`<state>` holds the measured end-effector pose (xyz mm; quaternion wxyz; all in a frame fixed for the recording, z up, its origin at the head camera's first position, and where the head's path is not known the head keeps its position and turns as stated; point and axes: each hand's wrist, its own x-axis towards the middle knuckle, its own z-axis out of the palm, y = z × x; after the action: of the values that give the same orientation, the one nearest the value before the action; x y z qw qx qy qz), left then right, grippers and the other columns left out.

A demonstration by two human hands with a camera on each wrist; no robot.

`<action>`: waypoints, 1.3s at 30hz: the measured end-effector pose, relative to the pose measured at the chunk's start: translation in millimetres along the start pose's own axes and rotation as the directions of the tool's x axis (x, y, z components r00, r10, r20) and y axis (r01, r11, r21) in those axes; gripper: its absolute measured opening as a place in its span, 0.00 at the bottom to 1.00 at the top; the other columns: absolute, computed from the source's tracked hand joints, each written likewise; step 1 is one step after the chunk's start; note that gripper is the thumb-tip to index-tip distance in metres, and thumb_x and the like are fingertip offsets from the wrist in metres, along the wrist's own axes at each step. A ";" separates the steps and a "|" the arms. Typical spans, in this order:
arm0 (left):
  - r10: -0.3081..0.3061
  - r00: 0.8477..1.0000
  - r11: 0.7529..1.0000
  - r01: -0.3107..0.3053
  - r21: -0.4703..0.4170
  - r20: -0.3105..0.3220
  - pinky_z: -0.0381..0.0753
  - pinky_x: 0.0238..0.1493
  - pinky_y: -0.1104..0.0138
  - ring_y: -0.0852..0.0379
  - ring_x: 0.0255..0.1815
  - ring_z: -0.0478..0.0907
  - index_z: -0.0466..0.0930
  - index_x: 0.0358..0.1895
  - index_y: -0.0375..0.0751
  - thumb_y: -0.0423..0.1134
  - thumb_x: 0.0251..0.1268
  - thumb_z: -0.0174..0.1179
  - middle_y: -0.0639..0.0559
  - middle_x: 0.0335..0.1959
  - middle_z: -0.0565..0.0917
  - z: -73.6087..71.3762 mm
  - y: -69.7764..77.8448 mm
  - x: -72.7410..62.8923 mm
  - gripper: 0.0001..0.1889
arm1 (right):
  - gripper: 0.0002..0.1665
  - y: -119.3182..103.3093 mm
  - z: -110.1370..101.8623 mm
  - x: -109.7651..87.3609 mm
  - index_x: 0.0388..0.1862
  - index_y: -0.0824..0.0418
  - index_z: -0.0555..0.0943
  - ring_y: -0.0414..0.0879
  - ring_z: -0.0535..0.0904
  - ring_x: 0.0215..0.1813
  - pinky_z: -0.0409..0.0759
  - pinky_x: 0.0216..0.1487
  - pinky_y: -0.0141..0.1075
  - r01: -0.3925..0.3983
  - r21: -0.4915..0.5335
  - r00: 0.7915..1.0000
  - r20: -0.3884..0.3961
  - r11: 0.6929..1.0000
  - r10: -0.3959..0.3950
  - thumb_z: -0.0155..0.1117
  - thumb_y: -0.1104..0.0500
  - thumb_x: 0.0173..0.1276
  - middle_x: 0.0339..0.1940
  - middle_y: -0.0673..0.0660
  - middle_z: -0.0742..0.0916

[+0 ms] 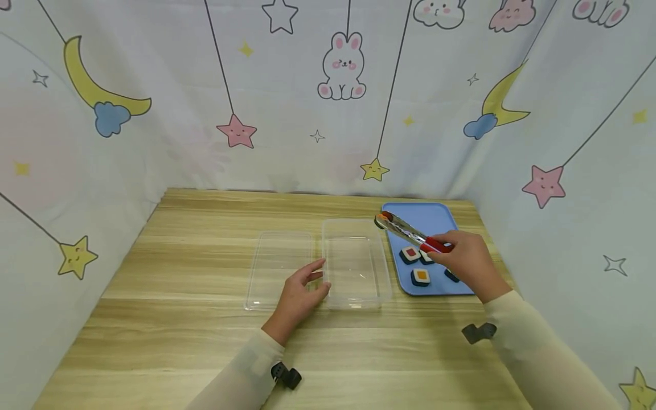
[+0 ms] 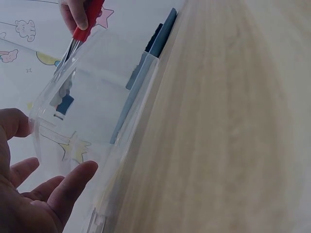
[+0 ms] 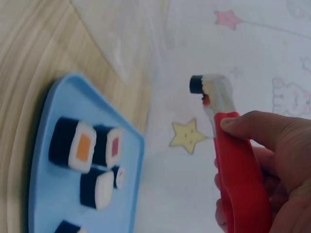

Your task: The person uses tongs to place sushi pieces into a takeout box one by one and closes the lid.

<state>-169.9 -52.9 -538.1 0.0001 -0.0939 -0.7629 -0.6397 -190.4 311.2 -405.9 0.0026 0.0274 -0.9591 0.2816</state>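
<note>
My right hand [image 1: 465,261] grips the red handles of metal tongs [image 1: 408,232]. A sushi roll piece [image 3: 196,84] with dark wrapping, white rice and some orange is pinched between the tong tips, up in the air by the tray's left edge. A see-through plastic box [image 1: 385,267] stands in the middle of the table. My left hand [image 1: 301,291] is at the left side of this box, fingers spread and loosely bent, fingertips right at its wall. On the blue tray [image 1: 422,215] lie several sushi pieces [image 1: 420,277], partly hidden behind my right hand in the head view.
A flat clear plastic lid [image 1: 281,262] lies left of the box, close beside it. The wooden table [image 1: 179,273] extends to the left and front. A printed white curtain [image 1: 287,159] closes off the back and sides.
</note>
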 end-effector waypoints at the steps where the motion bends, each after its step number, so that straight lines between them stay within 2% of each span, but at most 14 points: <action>1: -0.003 1.000 1.000 0.003 0.001 0.000 0.82 0.59 0.45 0.42 0.62 0.82 0.78 0.70 0.39 0.32 0.62 0.71 0.46 0.70 0.79 0.0 -0.2 0.1 0.30 | 0.25 -3.3 3.0 2.0 0.59 0.64 0.87 0.55 0.82 0.41 0.82 0.32 0.38 0.017 -0.004 1.000 0.003 1.000 -0.017 0.77 0.54 0.65 0.49 0.63 0.89; 5: -0.004 1.000 1.000 0.004 -0.003 -0.002 0.82 0.59 0.44 0.41 0.62 0.82 0.78 0.70 0.39 0.32 0.62 0.71 0.45 0.69 0.79 0.2 0.2 0.2 0.30 | 0.25 -16.4 15.5 9.2 0.57 0.64 0.88 0.54 0.84 0.42 0.83 0.34 0.39 0.083 -0.030 0.996 0.014 0.996 -0.083 0.78 0.55 0.64 0.48 0.62 0.89; 11: -0.008 1.000 1.000 0.008 0.004 -0.001 0.81 0.60 0.45 0.41 0.62 0.82 0.78 0.70 0.38 0.32 0.63 0.71 0.44 0.70 0.79 -0.1 2.9 0.0 0.30 | 0.22 -30.1 35.4 17.7 0.55 0.62 0.89 0.52 0.85 0.42 0.85 0.35 0.39 0.124 -0.034 0.991 0.062 0.992 -0.121 0.78 0.56 0.63 0.48 0.60 0.89; 14: -0.003 1.000 1.000 0.003 0.011 0.002 0.81 0.60 0.46 0.41 0.63 0.82 0.78 0.70 0.38 0.32 0.63 0.71 0.45 0.70 0.79 -0.5 2.3 0.1 0.30 | 0.21 -34.5 45.6 23.0 0.54 0.60 0.90 0.50 0.85 0.42 0.84 0.35 0.39 0.152 -0.045 0.985 0.085 0.987 -0.148 0.78 0.57 0.63 0.44 0.56 0.89; 18: -0.006 1.000 1.000 0.006 0.015 0.002 0.81 0.60 0.46 0.42 0.63 0.82 0.78 0.71 0.40 0.34 0.62 0.71 0.47 0.70 0.79 -0.6 0.3 0.7 0.31 | 0.21 -41.4 55.9 30.0 0.54 0.59 0.90 0.48 0.84 0.41 0.81 0.32 0.38 0.150 -0.054 0.982 0.126 0.987 -0.142 0.78 0.57 0.61 0.43 0.53 0.89; 23: -0.015 1.000 1.000 0.015 0.015 0.000 0.81 0.61 0.46 0.44 0.63 0.82 0.77 0.71 0.41 0.34 0.63 0.71 0.48 0.70 0.78 -1.0 0.3 0.1 0.31 | 0.22 -50.2 63.0 35.0 0.55 0.58 0.90 0.47 0.82 0.40 0.80 0.31 0.37 0.125 -0.041 0.979 0.169 0.991 -0.117 0.78 0.57 0.62 0.45 0.53 0.90; 31: -0.008 1.000 1.000 0.008 0.013 -0.003 0.81 0.60 0.47 0.44 0.62 0.83 0.78 0.71 0.41 0.34 0.63 0.71 0.46 0.70 0.79 -0.8 1.7 -0.6 0.31 | 0.18 -59.0 69.5 42.4 0.51 0.58 0.91 0.47 0.83 0.41 0.82 0.37 0.38 0.167 -0.095 0.969 0.201 0.981 -0.146 0.78 0.57 0.62 0.44 0.53 0.90; 39: -0.005 1.000 1.000 0.005 -0.004 0.003 0.81 0.60 0.46 0.43 0.62 0.82 0.77 0.71 0.38 0.33 0.63 0.71 0.45 0.70 0.79 -0.1 1.0 -1.1 0.31 | 0.15 -60.6 73.3 44.1 0.48 0.58 0.92 0.45 0.83 0.39 0.83 0.38 0.39 0.216 -0.127 0.958 0.219 0.968 -0.185 0.78 0.58 0.62 0.40 0.52 0.90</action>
<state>-168.6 -53.1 -537.3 -0.0027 -0.0932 -0.7618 -0.6411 -230.4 218.5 -434.0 -0.0660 0.1533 -0.9649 0.2026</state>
